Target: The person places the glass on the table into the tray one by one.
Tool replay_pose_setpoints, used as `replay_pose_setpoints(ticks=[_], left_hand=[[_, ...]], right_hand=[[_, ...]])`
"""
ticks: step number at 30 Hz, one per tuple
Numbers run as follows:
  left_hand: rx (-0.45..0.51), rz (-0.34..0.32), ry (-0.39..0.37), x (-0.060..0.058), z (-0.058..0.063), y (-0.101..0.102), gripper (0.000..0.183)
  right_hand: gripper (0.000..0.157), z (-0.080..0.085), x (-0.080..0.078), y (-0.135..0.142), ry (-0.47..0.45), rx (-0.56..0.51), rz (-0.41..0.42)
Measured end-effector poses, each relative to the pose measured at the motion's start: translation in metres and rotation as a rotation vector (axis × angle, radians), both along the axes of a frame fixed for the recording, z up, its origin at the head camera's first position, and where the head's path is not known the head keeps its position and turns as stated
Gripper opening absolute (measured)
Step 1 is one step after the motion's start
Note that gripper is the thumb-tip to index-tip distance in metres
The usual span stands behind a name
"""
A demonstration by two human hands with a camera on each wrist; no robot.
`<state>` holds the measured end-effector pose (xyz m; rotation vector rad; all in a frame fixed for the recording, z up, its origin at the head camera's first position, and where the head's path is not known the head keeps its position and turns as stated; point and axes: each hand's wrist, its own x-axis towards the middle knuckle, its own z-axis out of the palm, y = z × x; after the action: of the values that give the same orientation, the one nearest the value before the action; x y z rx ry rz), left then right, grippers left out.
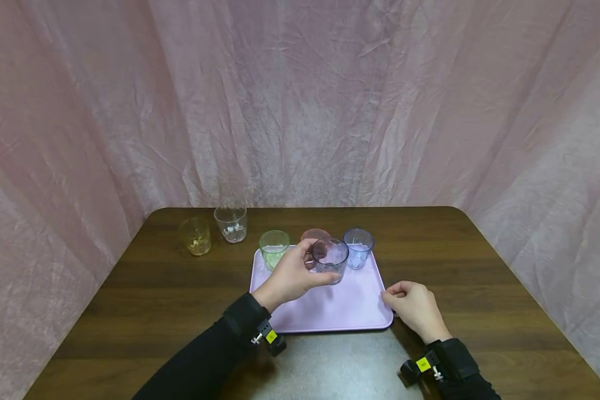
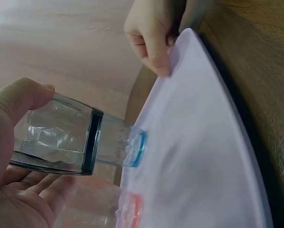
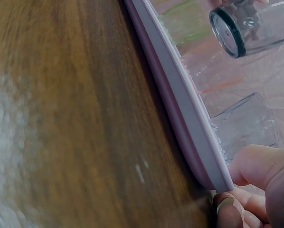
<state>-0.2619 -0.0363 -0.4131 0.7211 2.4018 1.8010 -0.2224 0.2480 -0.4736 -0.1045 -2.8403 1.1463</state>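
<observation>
My left hand (image 1: 295, 275) grips a smoky grey glass (image 1: 331, 258) and holds it above the lilac tray (image 1: 330, 311). In the left wrist view this glass (image 2: 56, 135) has a dark thick base and hangs clear of the tray. My right hand (image 1: 416, 305) pinches the tray's right edge near the front corner; the right wrist view shows its thumb (image 3: 256, 164) on top and the other fingers below the rim. Along the tray's far side stand a green glass (image 1: 274, 247), a pink glass (image 1: 315, 234), partly hidden by the left hand and grey glass, and a blue glass (image 1: 358, 247).
Left of the tray, a yellow glass (image 1: 196, 236) and a clear glass (image 1: 231, 223) stand on the brown wooden table (image 1: 170, 311). A pinkish curtain (image 1: 300, 111) hangs behind the table's far edge.
</observation>
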Motion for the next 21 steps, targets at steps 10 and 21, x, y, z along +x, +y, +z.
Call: replay_pose_setpoints(ticks=[10,21], left_hand=[[-0.022,-0.002,0.022,-0.002,-0.010,0.020,0.065],[-0.007,-0.009,0.002,-0.002,-0.025,0.031,0.070]], right_hand=[[0.017,0.000,-0.001,-0.001,0.002,0.001,-0.010],[0.017,0.001,0.001,-0.002,-0.004,0.001,-0.014]])
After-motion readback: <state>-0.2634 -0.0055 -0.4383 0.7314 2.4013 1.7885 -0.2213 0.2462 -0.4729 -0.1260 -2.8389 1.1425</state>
